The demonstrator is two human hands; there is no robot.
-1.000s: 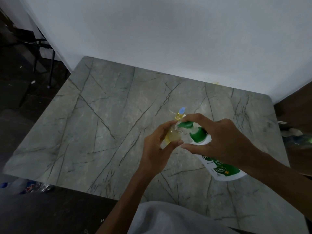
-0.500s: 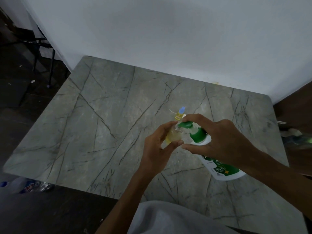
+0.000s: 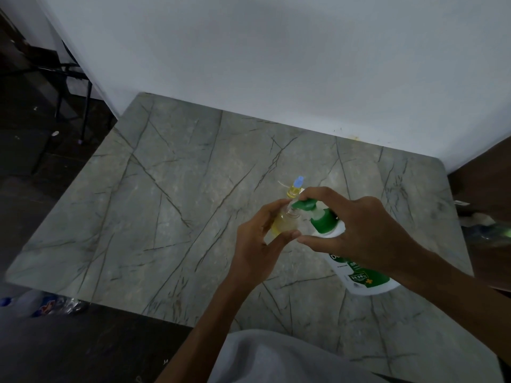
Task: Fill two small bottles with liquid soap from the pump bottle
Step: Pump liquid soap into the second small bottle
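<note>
Nothing has shifted: left hand (image 3: 255, 244) grips the small bottle (image 3: 284, 221), right hand (image 3: 359, 230) clasps the pump bottle (image 3: 356, 277) marked "99.99%".

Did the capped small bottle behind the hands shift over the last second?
No. The capped small bottle stands at the same spot against the veins of the table.

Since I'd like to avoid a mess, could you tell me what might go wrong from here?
The small bottle in the left hand has a narrow mouth at the nozzle of the pump bottle; soap could miss and spill on the table. It already looks fairly full, so a press by the right hand may overflow it.
</note>
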